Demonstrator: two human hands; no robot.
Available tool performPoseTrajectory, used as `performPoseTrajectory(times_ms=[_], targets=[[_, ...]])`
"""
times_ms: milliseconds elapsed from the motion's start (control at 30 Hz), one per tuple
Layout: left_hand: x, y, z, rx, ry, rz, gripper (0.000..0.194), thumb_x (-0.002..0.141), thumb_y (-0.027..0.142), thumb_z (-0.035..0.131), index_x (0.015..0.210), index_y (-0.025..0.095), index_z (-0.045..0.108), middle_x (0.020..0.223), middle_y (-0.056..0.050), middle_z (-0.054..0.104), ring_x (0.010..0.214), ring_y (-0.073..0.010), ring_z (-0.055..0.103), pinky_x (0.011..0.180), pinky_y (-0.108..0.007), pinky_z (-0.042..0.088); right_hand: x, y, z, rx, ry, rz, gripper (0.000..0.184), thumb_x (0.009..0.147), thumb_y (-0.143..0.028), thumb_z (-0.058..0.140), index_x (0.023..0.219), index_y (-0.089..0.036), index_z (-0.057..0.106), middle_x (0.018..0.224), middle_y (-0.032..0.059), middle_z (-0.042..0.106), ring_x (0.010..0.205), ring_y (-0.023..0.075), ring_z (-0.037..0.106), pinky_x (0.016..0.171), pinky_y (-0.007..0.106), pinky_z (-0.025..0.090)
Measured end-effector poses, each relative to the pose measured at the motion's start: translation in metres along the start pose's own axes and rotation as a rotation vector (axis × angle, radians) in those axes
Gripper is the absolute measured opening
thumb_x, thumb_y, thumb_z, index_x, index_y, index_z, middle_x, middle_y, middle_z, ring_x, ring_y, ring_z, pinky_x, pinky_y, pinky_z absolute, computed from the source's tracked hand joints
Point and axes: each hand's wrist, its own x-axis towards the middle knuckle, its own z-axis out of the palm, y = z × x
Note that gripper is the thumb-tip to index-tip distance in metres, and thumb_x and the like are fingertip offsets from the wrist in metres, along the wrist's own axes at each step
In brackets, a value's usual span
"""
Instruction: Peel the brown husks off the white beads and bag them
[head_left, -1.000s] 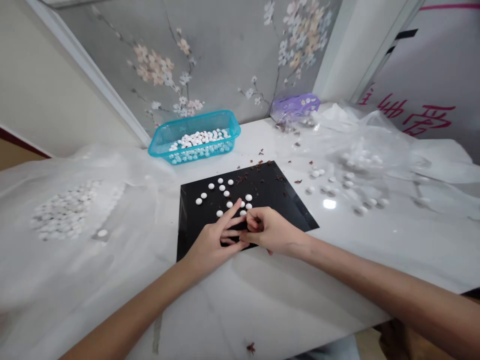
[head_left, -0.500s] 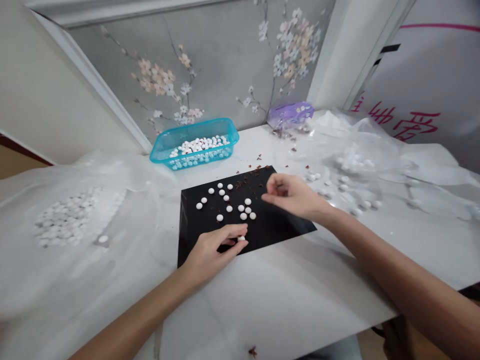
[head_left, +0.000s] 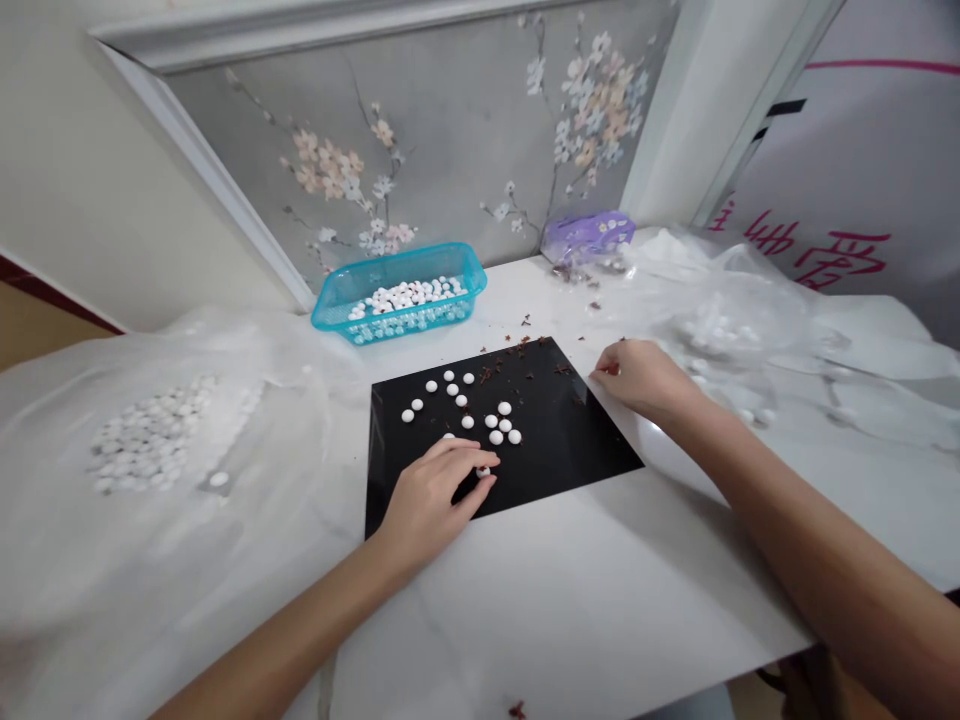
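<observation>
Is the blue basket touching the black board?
Apart. The head view shows a strip of white table between the basket and the far edge of the board.

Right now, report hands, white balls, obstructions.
Left hand at one white ball, black mat beneath. Right hand past mat's right edge. Brown bits strewn far side.

Left hand (head_left: 431, 500): bare; slender fingers; nails too small to make out.
Left forearm (head_left: 300, 625): uncovered from wrist to lower frame edge; smooth, slim.
Right hand (head_left: 645, 375): bare; slim build, rounded knuckles.
Right forearm (head_left: 810, 525): uncovered from wrist to right frame edge; slim, widening past the wrist.
Clothing: pale grey-blue patch (head_left: 694, 705) below the surface's (head_left: 570, 610) near edge; whether worn, cannot tell.
</observation>
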Motion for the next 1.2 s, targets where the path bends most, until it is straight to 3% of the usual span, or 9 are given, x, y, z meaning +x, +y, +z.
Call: performPoseTrajectory(times_ms=[233, 367, 433, 567, 667, 833, 1033, 1100, 1200], targets=[[0.007, -0.003, -0.013, -0.005, 0.159, -0.049, 0.008, 0.083, 0.023, 0.055, 0.090, 0.022, 0.059, 0.098, -0.003, 0.067, 0.098, -0.0178, 0.059, 0.088, -0.035, 0.048, -0.002, -0.009, 0.000, 0.068, 0.058, -0.075, 0.005, 0.066, -0.019, 0.052, 0.067, -0.019, 0.057, 0.063, 0.0047, 0.062, 0.056, 0.0172, 0.054, 0.055, 0.026, 0.038], [0.013, -0.022, -0.024, 0.096, 0.361, -0.210, 0.010, 0.081, 0.021, 0.053, 0.090, 0.022, 0.058, 0.093, -0.002, 0.065, 0.087, -0.0177, 0.058, 0.077, -0.032, 0.048, -0.008, -0.017, -0.003, 0.173, 0.065, -0.092, 0.005, 0.069, -0.022, 0.051, 0.071, -0.021, 0.055, 0.047, -0.0021, 0.051, 0.045, 0.0145, 0.049, 0.054, 0.026, 0.037], [0.014, -0.034, -0.026, 0.181, 0.397, -0.280, 0.011, 0.078, 0.019, 0.053, 0.088, 0.021, 0.058, 0.089, -0.002, 0.063, 0.080, -0.0178, 0.056, 0.070, -0.031, 0.048, -0.010, -0.021, -0.004, 0.222, 0.052, -0.125, 0.004, 0.070, -0.022, 0.051, 0.070, -0.021, 0.054, 0.045, -0.0037, 0.050, 0.042, 0.0130, 0.046, 0.054, 0.026, 0.037], [0.014, -0.049, -0.023, 0.179, 0.319, -0.402, 0.017, 0.076, 0.021, 0.054, 0.092, 0.021, 0.059, 0.093, -0.003, 0.063, 0.076, -0.0175, 0.056, 0.064, -0.030, 0.046, -0.012, -0.024, -0.004, 0.233, 0.063, -0.219, 0.006, 0.074, -0.022, 0.050, 0.072, -0.020, 0.055, 0.050, -0.0025, 0.053, 0.043, 0.0116, 0.045, 0.055, 0.025, 0.036], [0.014, -0.053, -0.021, 0.100, 0.269, -0.450, 0.016, 0.078, 0.023, 0.051, 0.091, 0.021, 0.059, 0.096, -0.003, 0.064, 0.075, -0.0164, 0.058, 0.066, -0.030, 0.046, -0.013, -0.025, -0.002, 0.221, 0.126, -0.316, 0.008, 0.079, -0.021, 0.047, 0.077, -0.019, 0.055, 0.071, 0.0023, 0.061, 0.048, 0.0110, 0.047, 0.057, 0.025, 0.037], [0.016, -0.058, -0.021, 0.026, 0.309, -0.473, 0.012, 0.081, 0.026, 0.052, 0.087, 0.020, 0.059, 0.092, -0.003, 0.066, 0.083, -0.0185, 0.061, 0.070, -0.032, 0.048, -0.018, -0.029, 0.003, 0.263, 0.226, -0.472, 0.009, 0.085, -0.021, 0.044, 0.082, -0.019, 0.052, 0.083, 0.0039, 0.060, 0.056, 0.0119, 0.050, 0.059, 0.025, 0.039], [0.009, -0.031, -0.012, -0.171, 0.386, -0.230, 0.018, 0.078, 0.024, 0.060, 0.094, 0.020, 0.055, 0.093, -0.002, 0.063, 0.082, -0.0143, 0.062, 0.073, -0.027, 0.052, -0.036, -0.048, 0.017, 0.335, 0.307, -0.624, 0.009, 0.087, -0.020, 0.046, 0.084, -0.019, 0.054, 0.084, 0.0043, 0.056, 0.061, 0.0110, 0.052, 0.054, 0.023, 0.041], [0.004, -0.016, -0.007, -0.247, 0.271, -0.159, 0.026, 0.078, 0.022, 0.062, 0.102, 0.022, 0.052, 0.089, 0.000, 0.064, 0.079, -0.0125, 0.063, 0.073, -0.026, 0.053, -0.043, -0.054, 0.023, 0.369, 0.288, -0.686, 0.009, 0.087, -0.019, 0.045, 0.085, -0.019, 0.054, 0.082, 0.0038, 0.056, 0.062, 0.0108, 0.053, 0.054, 0.022, 0.042], [-0.001, -0.002, -0.003, -0.167, 0.065, -0.070, 0.029, 0.079, 0.022, 0.062, 0.104, 0.025, 0.050, 0.085, 0.003, 0.067, 0.082, -0.0131, 0.064, 0.078, -0.028, 0.051, -0.053, -0.061, 0.030, 0.403, 0.214, -0.800, 0.010, 0.088, -0.018, 0.043, 0.088, -0.018, 0.053, 0.082, 0.0041, 0.056, 0.064, 0.0110, 0.053, 0.050, 0.021, 0.041]])
